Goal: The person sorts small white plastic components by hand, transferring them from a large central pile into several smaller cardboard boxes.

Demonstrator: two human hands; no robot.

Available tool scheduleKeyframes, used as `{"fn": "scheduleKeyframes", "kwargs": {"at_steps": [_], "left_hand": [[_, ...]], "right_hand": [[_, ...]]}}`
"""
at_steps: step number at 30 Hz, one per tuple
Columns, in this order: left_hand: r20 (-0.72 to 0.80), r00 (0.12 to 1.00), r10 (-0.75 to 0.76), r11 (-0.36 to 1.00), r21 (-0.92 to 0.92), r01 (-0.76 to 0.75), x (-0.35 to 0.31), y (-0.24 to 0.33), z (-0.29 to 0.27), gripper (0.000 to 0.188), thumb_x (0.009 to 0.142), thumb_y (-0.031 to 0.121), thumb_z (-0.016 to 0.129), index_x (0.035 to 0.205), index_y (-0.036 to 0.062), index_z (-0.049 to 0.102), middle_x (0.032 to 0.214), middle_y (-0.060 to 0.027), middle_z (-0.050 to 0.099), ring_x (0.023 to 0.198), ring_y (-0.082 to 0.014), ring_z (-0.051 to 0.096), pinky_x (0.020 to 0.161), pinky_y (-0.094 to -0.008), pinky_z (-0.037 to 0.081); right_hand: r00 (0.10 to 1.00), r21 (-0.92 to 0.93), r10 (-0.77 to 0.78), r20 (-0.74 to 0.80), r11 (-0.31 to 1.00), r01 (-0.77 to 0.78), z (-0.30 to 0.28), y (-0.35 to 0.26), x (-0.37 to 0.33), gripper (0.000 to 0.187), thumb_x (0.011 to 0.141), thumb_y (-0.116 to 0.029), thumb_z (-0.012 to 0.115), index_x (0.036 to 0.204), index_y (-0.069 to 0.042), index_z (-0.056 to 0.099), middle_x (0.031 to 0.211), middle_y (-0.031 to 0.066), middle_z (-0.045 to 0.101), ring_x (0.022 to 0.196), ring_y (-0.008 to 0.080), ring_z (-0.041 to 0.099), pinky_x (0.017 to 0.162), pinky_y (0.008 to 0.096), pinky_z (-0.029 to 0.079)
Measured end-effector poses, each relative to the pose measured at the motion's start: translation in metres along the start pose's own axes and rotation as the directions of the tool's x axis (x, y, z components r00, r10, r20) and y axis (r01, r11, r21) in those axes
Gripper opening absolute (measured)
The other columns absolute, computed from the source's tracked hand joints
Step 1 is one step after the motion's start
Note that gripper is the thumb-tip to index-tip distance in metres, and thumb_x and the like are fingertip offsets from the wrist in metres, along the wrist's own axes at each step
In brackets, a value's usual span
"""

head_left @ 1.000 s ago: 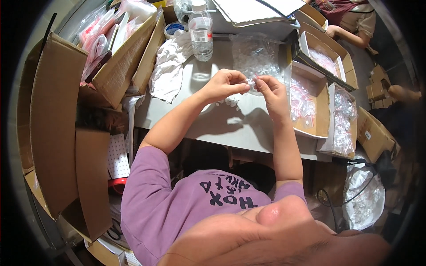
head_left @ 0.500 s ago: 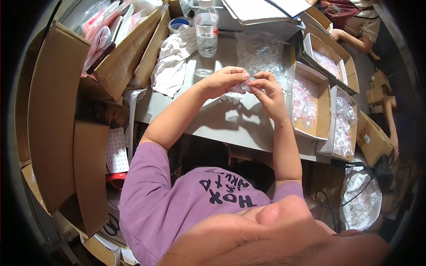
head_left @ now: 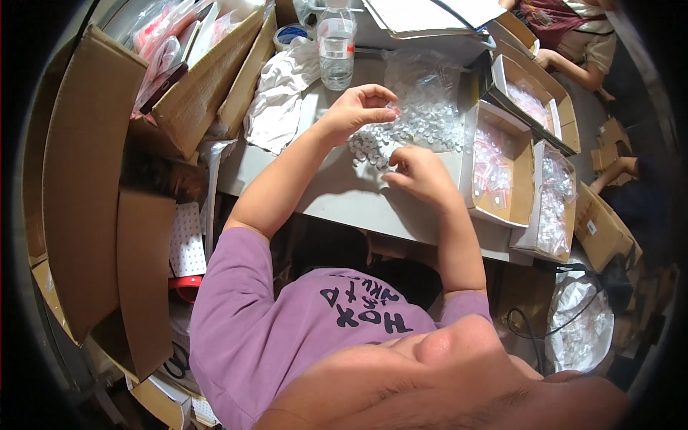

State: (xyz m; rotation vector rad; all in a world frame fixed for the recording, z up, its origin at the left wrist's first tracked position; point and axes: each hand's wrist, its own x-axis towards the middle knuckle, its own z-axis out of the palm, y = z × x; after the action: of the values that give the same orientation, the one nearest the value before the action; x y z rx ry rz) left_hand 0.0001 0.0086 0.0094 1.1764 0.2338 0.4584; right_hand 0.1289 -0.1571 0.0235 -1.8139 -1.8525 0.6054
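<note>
Several cardboard boxes crowd a grey table, left hand pinching something small, right hand unclenched.

Glossy small pieces, smooth plastic bottle, matt wrinkled cloth.

Two bare hands, one left hand and one right hand, over one worktop. On it: one bottle, one white cloth, three open trays of packets, and small pale pieces; packets and pieces are too many to count.
</note>
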Motion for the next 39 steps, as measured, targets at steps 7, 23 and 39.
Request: {"fn": "scheduleKeyframes", "kwargs": {"at_steps": [7, 23, 39], "left_hand": [[-0.039, 0.997, 0.068, 0.947, 0.317, -0.052, 0.0, 0.004, 0.017, 0.037, 0.069, 0.005, 0.077, 0.1, -0.0012, 0.058, 0.091, -0.0055, 0.063, 0.084, -0.0122, 0.059, 0.074, -0.0259, 0.049], [0.174, 0.983, 0.057, 0.868, 0.479, -0.135, -0.004, -0.021, 0.021, 0.023, 0.077, -0.003, 0.067, 0.098, -0.0056, 0.057, 0.088, -0.0095, 0.065, 0.081, -0.0139, 0.064, 0.073, -0.0261, 0.053], [0.126, 0.987, 0.095, 0.897, 0.418, -0.14, -0.001, -0.025, 0.023, 0.025, 0.076, -0.003, 0.068, 0.099, -0.0043, 0.056, 0.086, -0.0043, 0.062, 0.079, -0.0101, 0.06, 0.071, -0.0228, 0.05]], "right_hand": [[0.999, -0.197, 0.045, -0.015, 0.979, -0.047, 0.008, 0.006, -0.002, 0.015, 0.073, -0.019, 0.066, 0.08, -0.005, 0.064, 0.077, 0.0158, 0.064, 0.074, 0.0328, 0.062, 0.067, 0.04, 0.049], [0.864, 0.23, -0.08, -0.497, 0.948, 0.219, -0.005, 0.008, -0.001, 0.011, 0.078, -0.013, 0.065, 0.085, -0.004, 0.064, 0.083, 0.0108, 0.057, 0.078, 0.0255, 0.059, 0.069, 0.0327, 0.048], [0.841, 0.275, -0.029, -0.54, 0.938, 0.209, 0.007, 0.023, 0.008, 0.02, 0.08, -0.022, 0.063, 0.081, -0.002, 0.065, 0.087, 0.0147, 0.054, 0.08, 0.0309, 0.056, 0.073, 0.0362, 0.046]]}}
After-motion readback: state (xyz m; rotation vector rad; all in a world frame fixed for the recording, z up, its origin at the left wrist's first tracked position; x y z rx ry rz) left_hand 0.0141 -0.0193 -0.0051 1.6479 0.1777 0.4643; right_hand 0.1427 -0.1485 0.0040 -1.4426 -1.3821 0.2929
